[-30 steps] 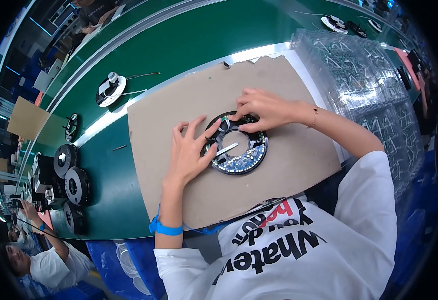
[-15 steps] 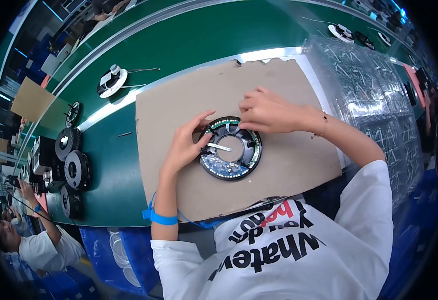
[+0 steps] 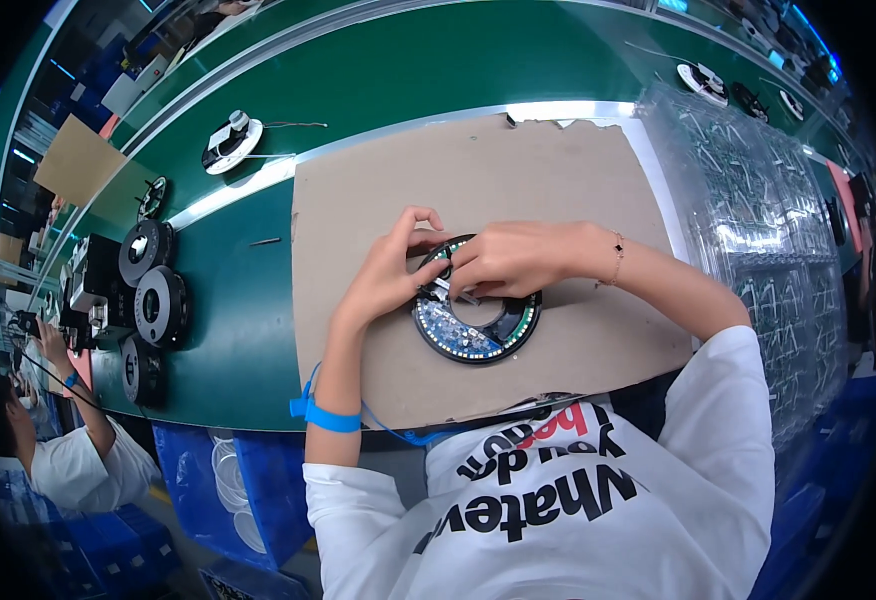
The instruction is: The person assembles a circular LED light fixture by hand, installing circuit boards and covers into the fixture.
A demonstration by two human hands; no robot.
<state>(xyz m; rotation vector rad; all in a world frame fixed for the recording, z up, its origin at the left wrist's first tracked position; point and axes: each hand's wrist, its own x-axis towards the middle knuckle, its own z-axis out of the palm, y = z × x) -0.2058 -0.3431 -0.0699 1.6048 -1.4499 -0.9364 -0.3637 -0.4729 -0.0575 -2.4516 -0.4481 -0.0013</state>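
Head camera view: a worker's two bare hands meet over a ring-shaped LED circuit assembly (image 3: 463, 338), which lies on a brown cardboard sheet (image 3: 598, 320) at the near edge of a green workbench (image 3: 228, 370). The left hand (image 3: 388, 275) is at the assembly's upper left, its thumb reaching over the ring and parted from the bent index finger; whether the two pinch anything cannot be made out. The right hand (image 3: 513, 258) covers the upper right of the ring, palm down, its fingers curled close together — what the fingertips grip, if anything, is hidden beneath them. Below the hands, a blue circuit board section and a row of small white LEDs show along the black rim. A blue wrist strap (image 3: 333, 415) circles the left wrist, a thin bracelet (image 3: 619, 258) the right. To the left on the bench lie a slim dark rod (image 3: 265, 241) and a cluster of round black-and-silver housings (image 3: 161, 307); beyond the cardboard's upper left corner rests a white-rimmed round unit (image 3: 233, 142) with a trailing wire. Clear plastic trays (image 3: 748, 190) of small parts stand at right — and at far left sits a co-worker (image 3: 88, 465) in a white top.
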